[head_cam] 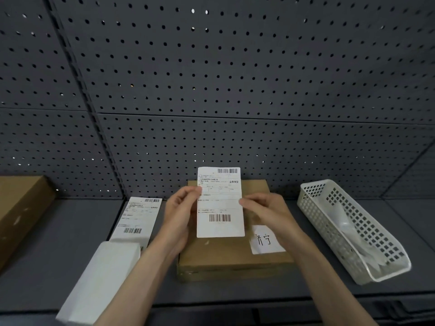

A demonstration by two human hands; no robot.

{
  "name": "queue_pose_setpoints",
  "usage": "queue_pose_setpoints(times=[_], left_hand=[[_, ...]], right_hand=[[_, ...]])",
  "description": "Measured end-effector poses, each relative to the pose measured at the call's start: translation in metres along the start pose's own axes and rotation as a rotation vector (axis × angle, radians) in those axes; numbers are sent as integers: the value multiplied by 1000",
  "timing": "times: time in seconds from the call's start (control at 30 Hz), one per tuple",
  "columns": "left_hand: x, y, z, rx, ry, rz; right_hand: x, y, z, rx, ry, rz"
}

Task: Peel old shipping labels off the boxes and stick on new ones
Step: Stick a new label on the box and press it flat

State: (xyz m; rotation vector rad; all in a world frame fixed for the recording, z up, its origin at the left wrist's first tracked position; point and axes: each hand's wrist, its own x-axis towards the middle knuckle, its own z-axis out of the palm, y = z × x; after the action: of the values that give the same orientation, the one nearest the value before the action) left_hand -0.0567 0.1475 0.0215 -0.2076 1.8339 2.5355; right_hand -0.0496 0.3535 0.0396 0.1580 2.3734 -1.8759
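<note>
A white shipping label (220,203) with two barcodes is held upright above a flat brown cardboard box (233,260) on the grey shelf. My left hand (181,208) pinches the label's left edge. My right hand (263,210) pinches its right edge. A small white paper with handwritten characters (264,241) is stuck on the box's right side, partly hidden by my right hand. A stack of more labels (137,217) lies on the shelf to the left of the box.
A white perforated plastic basket (353,229) holding crumpled whitish sheets stands at the right. A white blank sheet or pad (103,278) lies at the front left. Another brown box (21,208) sits at the far left. A dark pegboard wall (211,90) rises behind.
</note>
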Motion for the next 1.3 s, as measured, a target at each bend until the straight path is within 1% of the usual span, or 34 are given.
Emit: queue_pose_setpoints(times=[0.07,0.17,0.27,0.4,0.5,0.57,0.83,1.03,1.3], left_hand=[[2,0,3,21,-15,-6],[7,-1,3,60,-34,-7],[12,0,2,98,-84,-9],[22,3,-3,297,-132,14],[26,5,-6,368,-202,-5],[29,5,-6,431,-219,-1],[34,1,-3,590,-209,4],[32,-2,-3,644,-218,-27],[31,-4,-5,652,-229,-48]], right_hand=[[2,2,-4,3,-36,26],[5,3,-8,17,-5,14],[7,2,-12,26,7,5],[13,7,-16,8,25,0],[17,10,-19,11,28,-1],[19,10,-21,-11,6,5],[26,14,-22,-162,-32,25],[25,17,-23,-227,-63,35],[23,20,-22,-271,-74,15]])
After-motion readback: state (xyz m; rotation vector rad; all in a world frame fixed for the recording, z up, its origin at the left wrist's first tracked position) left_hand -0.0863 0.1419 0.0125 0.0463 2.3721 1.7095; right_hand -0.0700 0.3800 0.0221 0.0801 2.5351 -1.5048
